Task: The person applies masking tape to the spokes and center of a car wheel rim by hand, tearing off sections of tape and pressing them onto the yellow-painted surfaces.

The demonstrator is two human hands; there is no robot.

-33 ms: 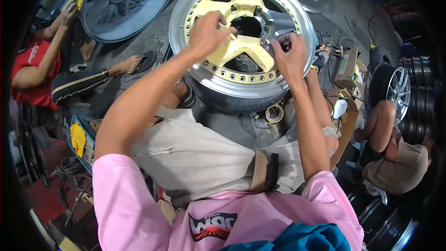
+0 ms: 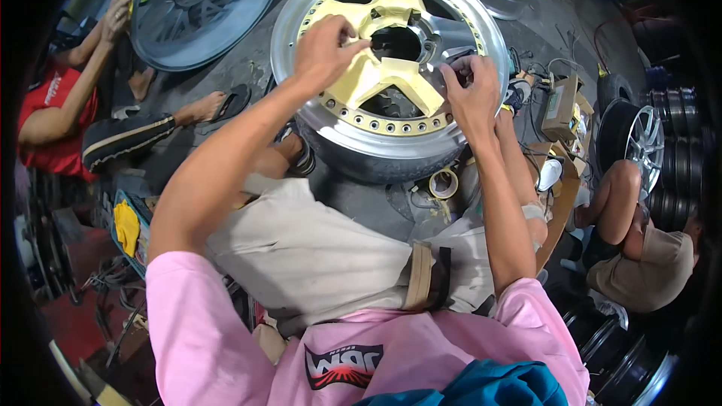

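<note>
A large silver wheel rim [image 2: 387, 145] lies face up on a tire [image 2: 368, 165] before me. Yellow masking tape [image 2: 406, 79] covers several of its spokes and the bolt ring; the spoke at the right [image 2: 449, 32] shows bare metal. Over the taped left spoke is my left hand [image 2: 322, 53], its fingers bent and the thumb stretched apart from them. My right hand [image 2: 474, 94] is at the right side of the wheel, beside the bare spoke. Its thumb and fingertips are drawn together; whatever lies between them is too small to make out.
A tape roll [image 2: 444, 195] lies on the floor below the wheel. At left, a person in a red shirt [image 2: 64, 98] wipes a dusty grey wheel [image 2: 192, 53] with a yellow cloth. Cardboard boxes [image 2: 562, 109], cables and another seated person [image 2: 639, 271] are at right.
My left hand has shifted a little to the left, away from the hub opening. My right hand has hardly moved. The co-worker's cloth has moved slightly.
</note>
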